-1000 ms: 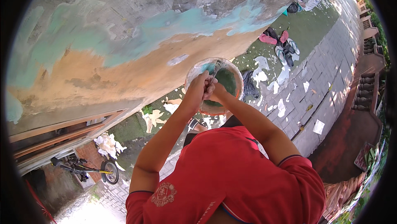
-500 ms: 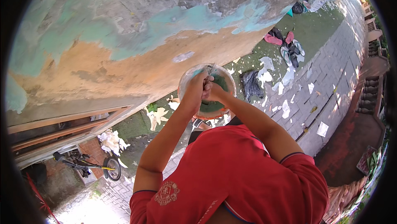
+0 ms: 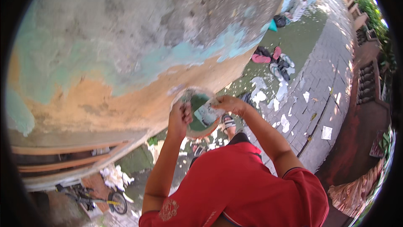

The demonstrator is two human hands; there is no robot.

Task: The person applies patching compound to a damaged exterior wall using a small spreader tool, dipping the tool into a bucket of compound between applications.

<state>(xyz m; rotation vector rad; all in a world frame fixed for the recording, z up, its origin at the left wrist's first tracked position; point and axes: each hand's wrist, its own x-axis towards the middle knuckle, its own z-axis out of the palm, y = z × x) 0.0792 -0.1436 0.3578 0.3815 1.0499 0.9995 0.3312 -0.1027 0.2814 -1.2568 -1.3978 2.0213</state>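
My right hand (image 3: pixel 231 104) pinches the near corner of a flat, roughly rectangular plate (image 3: pixel 205 114), smeared pale grey and white. The plate is tilted over the mouth of a round tub (image 3: pixel 202 133), which is green inside with an orange-brown outer side. Over the tub's left side, my left hand (image 3: pixel 183 113) is closed with its fingers curled; what it grips is blurred and hidden. The two hands are apart, with the plate nearer the right one.
Beside the tub rises a wall (image 3: pixel 138 84) with patchy grey, turquoise and orange paint. Several sandals (image 3: pixel 277 66) lie on the green ground. Paint flakes (image 3: pixel 285 123) litter the grey paving. A bicycle (image 3: pixel 113 202) stands lower left. My sandalled foot (image 3: pixel 229 126) is beside the tub.
My hands, together over the tub before, have separated. The right has moved rightward and now shows the pale plate. The view has shifted, so the tub appears lower.
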